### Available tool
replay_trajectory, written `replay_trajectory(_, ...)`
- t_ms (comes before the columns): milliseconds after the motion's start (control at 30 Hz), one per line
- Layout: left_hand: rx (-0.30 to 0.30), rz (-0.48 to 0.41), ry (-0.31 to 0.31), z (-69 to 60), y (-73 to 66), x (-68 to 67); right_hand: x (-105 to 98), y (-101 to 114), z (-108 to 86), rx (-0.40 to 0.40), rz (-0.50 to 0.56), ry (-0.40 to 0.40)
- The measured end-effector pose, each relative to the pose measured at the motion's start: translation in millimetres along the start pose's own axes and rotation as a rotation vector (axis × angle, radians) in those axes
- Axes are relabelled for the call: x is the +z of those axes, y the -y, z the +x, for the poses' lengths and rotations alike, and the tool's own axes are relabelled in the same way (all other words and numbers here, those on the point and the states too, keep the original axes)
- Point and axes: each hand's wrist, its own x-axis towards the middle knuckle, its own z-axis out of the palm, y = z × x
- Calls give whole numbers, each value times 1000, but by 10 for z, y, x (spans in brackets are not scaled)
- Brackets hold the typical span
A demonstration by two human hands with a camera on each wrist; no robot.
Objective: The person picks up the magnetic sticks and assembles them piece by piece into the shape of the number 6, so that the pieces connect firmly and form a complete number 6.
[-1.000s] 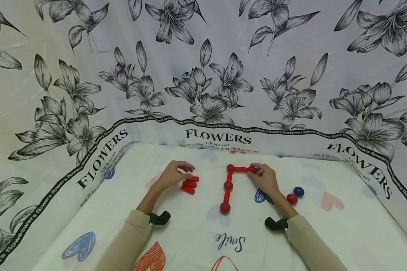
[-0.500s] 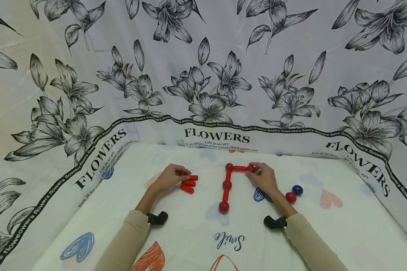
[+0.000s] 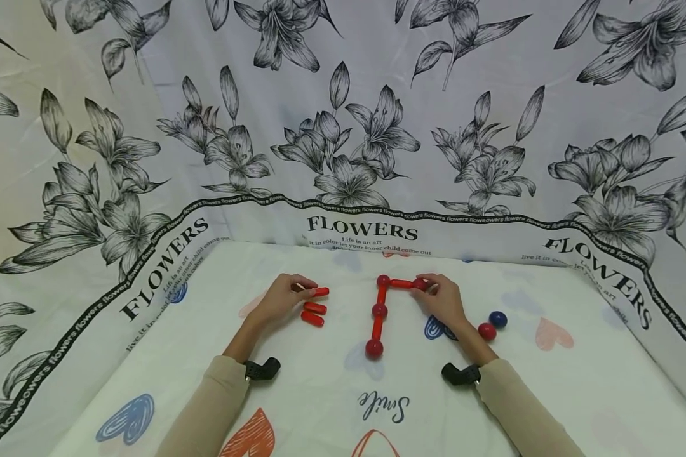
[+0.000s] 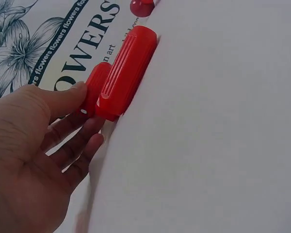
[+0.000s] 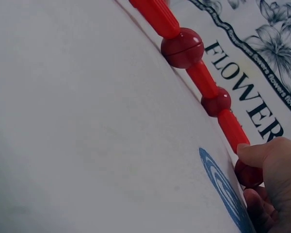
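My left hand (image 3: 282, 297) pinches a red ribbed stick (image 3: 322, 292) between thumb and fingers. Two more red sticks (image 3: 312, 318) lie just below it on the cloth; in the left wrist view one stick (image 4: 128, 70) partly covers the pinched one (image 4: 98, 80). My right hand (image 3: 447, 301) grips a red ball (image 3: 419, 284) at the right end of an angled chain. That chain joins red balls, among them a middle ball (image 3: 380, 311) and a near-end ball (image 3: 374, 348), with red sticks. Fingers partly hide the gripped ball (image 5: 249, 174) in the right wrist view.
To the right of my right forearm lie a loose red ball (image 3: 487, 331) and a loose blue ball (image 3: 498, 319). A white cloth (image 3: 320, 387) printed with hearts covers the table. Behind it hangs a flower-printed curtain (image 3: 297, 63).
My left hand has taken hold of the farthest red stick and moved it slightly away from the other two. My right hand keeps its grip on the chain's end ball. The view has shifted slightly.
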Motion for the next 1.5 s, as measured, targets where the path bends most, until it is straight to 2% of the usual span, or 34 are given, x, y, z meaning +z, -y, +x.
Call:
replay_trajectory(200,68,11,-128,45,-81,21,-6,0,7,5,-9,2)
replay_trajectory(300,68,-14,-156,69,-137,71,-16,-8,1,12,-6,-4)
replay_trajectory(533,62,-57,-83,88,-273,236,8,-5,-2,12,6,9)
replay_trajectory(633,70,-67,-76,116,-344,320,26,5,11,-2,7,20)
replay_trajectory(733,95,-61,-61,169,-414,427,40,12,33,-10,4,22)
replay_trajectory(1000,188,29,-10,371,-575,812,70,24,52,-16,27,27)
replay_trajectory(1233,151,45,28,489,-662,1124,64,14,31,-30,17,21)
replay_trajectory(1400,143,45,40,568,-689,1280,26,-18,21,-31,27,15)
replay_trajectory(1500,151,34,73,577,-729,1352,0,-40,14,-37,18,15)
